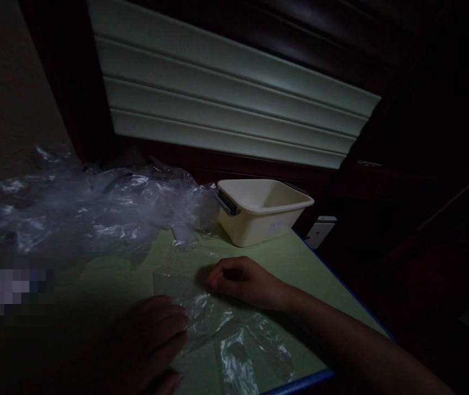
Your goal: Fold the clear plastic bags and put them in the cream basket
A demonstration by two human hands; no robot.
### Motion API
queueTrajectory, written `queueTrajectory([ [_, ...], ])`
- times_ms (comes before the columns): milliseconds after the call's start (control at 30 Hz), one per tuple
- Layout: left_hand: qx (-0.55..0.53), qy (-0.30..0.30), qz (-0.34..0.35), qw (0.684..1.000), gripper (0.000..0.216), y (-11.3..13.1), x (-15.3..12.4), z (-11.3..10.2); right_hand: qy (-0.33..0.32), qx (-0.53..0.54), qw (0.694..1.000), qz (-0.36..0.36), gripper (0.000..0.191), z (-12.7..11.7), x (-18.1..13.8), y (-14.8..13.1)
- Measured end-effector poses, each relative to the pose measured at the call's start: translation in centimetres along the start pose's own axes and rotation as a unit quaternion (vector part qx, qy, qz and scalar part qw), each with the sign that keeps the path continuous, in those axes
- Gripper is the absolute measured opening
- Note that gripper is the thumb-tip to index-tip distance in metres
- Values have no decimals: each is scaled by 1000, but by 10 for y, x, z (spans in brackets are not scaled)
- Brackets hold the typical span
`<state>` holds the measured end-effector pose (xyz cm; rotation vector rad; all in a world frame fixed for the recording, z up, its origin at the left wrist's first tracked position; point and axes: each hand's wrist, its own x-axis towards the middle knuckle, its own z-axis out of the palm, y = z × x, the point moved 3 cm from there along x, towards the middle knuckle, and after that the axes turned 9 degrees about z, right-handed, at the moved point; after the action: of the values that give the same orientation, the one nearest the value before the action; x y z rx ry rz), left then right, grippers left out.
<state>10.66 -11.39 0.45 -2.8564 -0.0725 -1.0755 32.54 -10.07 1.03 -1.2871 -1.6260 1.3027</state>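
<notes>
A clear plastic bag lies crinkled on the green table top between my two hands. My right hand is closed, thumb and fingers curled together at the bag's far right side. Whether its fingertips hold the film is hidden. At lower left, in deep shadow, is my left hand, its fingers stretched out towards the bag's left side and touching or nearly touching it. More clear plastic film, shiny and wrinkled, lies close to the table's near edge. I cannot tell whether it is a separate bag.
A large heap of clear plastic bags covers the table's far left. Beside it stands a cream plastic tub with dark handles. The green table has a blue edge on the right. Behind rises a slatted panel. The room is dim.
</notes>
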Motion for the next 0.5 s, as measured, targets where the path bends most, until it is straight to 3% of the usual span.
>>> queueTrajectory([
  [200,22,-11,21,999,20,5,12,-8,8,38,999,12,13,-5,3,3],
  [333,38,14,47,998,24,11,22,-6,13,51,998,18,26,-6,5,5],
  [500,42,-13,17,999,34,19,42,-1,8,40,999,14,31,-5,3,4],
])
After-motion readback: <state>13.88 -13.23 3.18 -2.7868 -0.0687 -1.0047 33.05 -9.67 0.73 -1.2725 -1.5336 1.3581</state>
